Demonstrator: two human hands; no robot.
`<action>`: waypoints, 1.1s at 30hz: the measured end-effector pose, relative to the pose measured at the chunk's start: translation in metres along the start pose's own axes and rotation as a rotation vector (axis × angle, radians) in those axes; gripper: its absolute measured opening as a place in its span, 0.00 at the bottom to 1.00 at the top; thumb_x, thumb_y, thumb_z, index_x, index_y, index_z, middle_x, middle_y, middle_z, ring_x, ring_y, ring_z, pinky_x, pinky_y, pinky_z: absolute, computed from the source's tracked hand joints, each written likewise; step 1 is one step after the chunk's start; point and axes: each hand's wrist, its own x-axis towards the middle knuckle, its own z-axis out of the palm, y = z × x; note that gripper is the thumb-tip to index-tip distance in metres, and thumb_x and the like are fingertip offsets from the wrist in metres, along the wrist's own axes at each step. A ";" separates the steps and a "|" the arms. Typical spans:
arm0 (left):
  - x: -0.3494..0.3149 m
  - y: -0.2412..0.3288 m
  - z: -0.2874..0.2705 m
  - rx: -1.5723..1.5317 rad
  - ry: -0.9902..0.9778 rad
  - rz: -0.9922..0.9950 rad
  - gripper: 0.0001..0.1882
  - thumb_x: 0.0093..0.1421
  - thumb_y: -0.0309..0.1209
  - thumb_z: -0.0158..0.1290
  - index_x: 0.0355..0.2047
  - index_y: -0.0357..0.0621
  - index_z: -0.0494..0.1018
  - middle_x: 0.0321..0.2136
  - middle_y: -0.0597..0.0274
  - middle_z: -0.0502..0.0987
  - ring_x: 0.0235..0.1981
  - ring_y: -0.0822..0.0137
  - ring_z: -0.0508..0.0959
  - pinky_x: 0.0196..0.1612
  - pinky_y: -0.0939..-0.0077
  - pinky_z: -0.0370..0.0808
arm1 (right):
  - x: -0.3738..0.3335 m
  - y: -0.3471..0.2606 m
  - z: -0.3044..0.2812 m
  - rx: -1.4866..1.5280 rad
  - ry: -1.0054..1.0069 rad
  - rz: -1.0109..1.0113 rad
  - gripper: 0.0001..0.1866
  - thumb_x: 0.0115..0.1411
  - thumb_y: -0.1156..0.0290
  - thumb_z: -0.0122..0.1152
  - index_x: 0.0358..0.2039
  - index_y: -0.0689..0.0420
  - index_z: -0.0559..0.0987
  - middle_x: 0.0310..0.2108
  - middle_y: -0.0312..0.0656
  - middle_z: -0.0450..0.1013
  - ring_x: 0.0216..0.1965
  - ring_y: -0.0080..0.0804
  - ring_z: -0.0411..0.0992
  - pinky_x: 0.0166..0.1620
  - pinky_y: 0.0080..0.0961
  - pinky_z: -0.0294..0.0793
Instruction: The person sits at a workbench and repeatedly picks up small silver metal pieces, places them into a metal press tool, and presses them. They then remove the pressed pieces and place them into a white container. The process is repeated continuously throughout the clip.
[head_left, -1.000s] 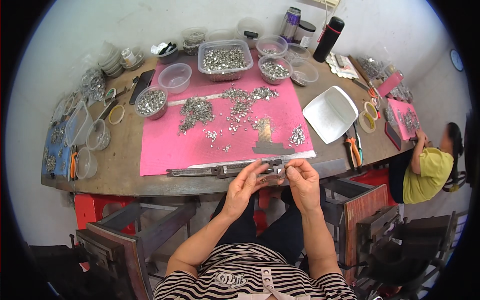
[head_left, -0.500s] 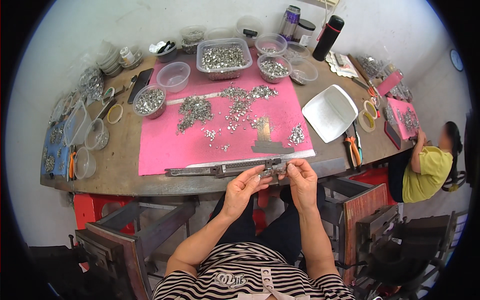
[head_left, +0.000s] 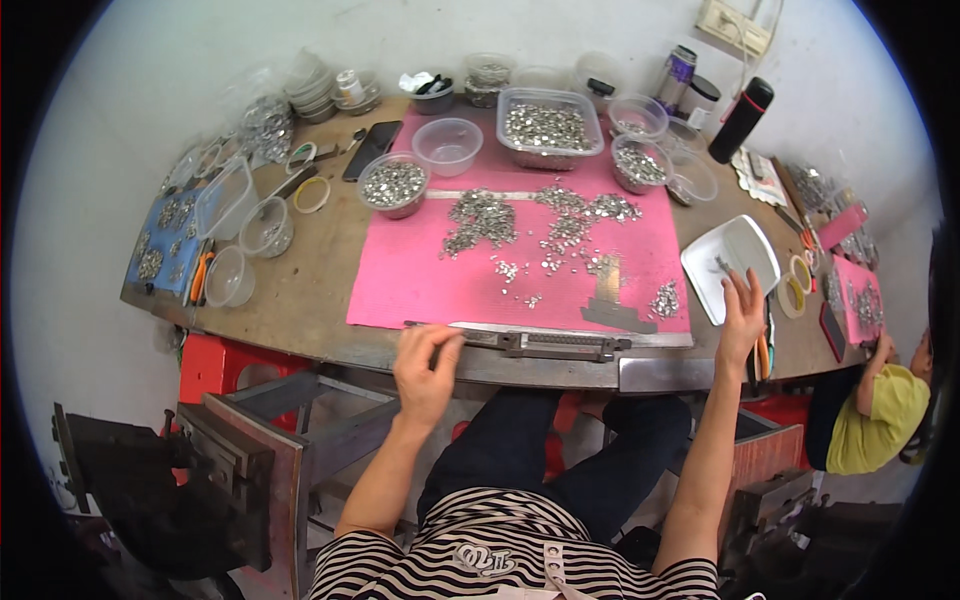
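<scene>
A long, narrow dark metal bar with a slotted, ridged middle (head_left: pixel 560 346) lies along the near edge of the table. My left hand (head_left: pixel 425 375) is at its left part, fingers curled and closed; what they pinch, if anything, is hidden. My right hand (head_left: pixel 742 320) reaches over the near rim of a white tray (head_left: pixel 755 245), its fingers stretched out and apart. Just beyond those fingertips a small grey metal piece (head_left: pixel 721 264) shows against the tray. Small silvery metal parts (head_left: pixel 482 222) are heaped on a pink mat (head_left: pixel 400 285) behind the bar.
Clear tubs of silvery parts (head_left: pixel 395 187) and a full rectangular container (head_left: pixel 550 150) stand along the back. A black flask (head_left: pixel 742 120) is at the back right. Orange-handled pliers (head_left: pixel 764 350) lie beside the tray. Another person in yellow (head_left: pixel 880 420) sits at the far right.
My hands were together over the bar, holding a small metal piece. They have parted, the left to the bar's left part, the right to the white tray. The view has shifted.
</scene>
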 end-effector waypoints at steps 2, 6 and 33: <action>0.008 -0.011 -0.013 0.105 0.022 0.029 0.07 0.58 0.24 0.65 0.37 0.43 0.83 0.36 0.62 0.81 0.39 0.60 0.77 0.48 0.65 0.69 | -0.025 0.000 0.011 -0.097 -0.035 -0.063 0.17 0.70 0.76 0.58 0.56 0.67 0.76 0.52 0.49 0.78 0.53 0.33 0.76 0.59 0.28 0.73; 0.010 -0.015 -0.015 0.183 -0.051 0.106 0.07 0.56 0.26 0.66 0.36 0.46 0.83 0.37 0.65 0.79 0.42 0.62 0.75 0.53 0.63 0.64 | -0.088 -0.015 0.043 -0.231 -0.104 -0.184 0.09 0.67 0.80 0.57 0.46 0.64 0.80 0.43 0.41 0.78 0.44 0.30 0.75 0.52 0.27 0.73; 0.018 -0.021 0.011 0.010 -0.154 -0.080 0.04 0.66 0.29 0.55 0.36 0.43 0.75 0.33 0.64 0.77 0.39 0.60 0.73 0.53 0.62 0.62 | -0.130 0.004 0.059 -0.070 -0.217 -0.056 0.08 0.71 0.80 0.55 0.48 0.65 0.79 0.44 0.37 0.77 0.46 0.22 0.75 0.53 0.21 0.73</action>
